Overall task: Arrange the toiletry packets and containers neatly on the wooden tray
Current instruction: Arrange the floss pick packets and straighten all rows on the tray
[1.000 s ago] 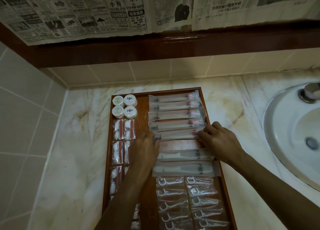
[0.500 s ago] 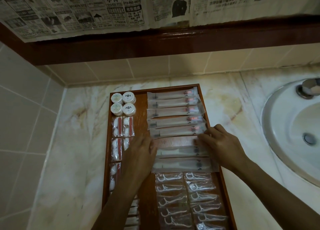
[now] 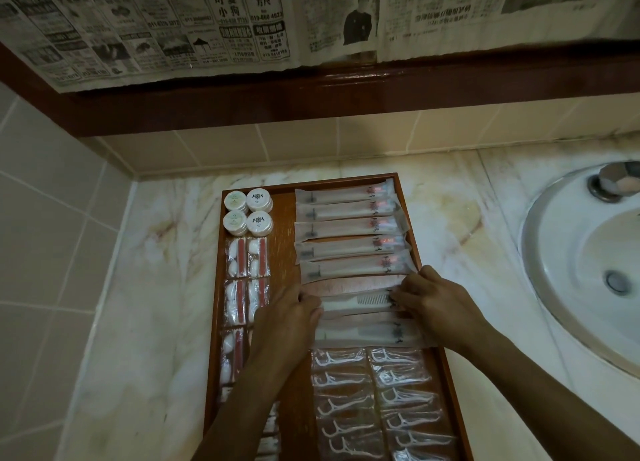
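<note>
Wooden tray (image 3: 403,197) on the marble counter (image 3: 166,287), its far end near the tiled wall. Far-left corner: four round containers (image 3: 248,212) in a two-by-two block. Down the left edge, cotton packets (image 3: 247,256) in pairs. Far-right part: five toothbrush packets (image 3: 349,232) lying crosswise, stacked in a column. Just nearer, a comb packet (image 3: 360,301) crosswise; left hand (image 3: 287,325) pinches its left end, fingers curled; right hand (image 3: 436,304) pinches its right end by the tray's right edge. Second comb packet (image 3: 367,334) just nearer, partly under both hands. Near-right part: floss-pick packets (image 3: 374,401) in two columns. Sink (image 3: 568,287) to the right of the tray, apart from it. Newspaper (image 3: 207,27) taped above the wood trim.
</note>
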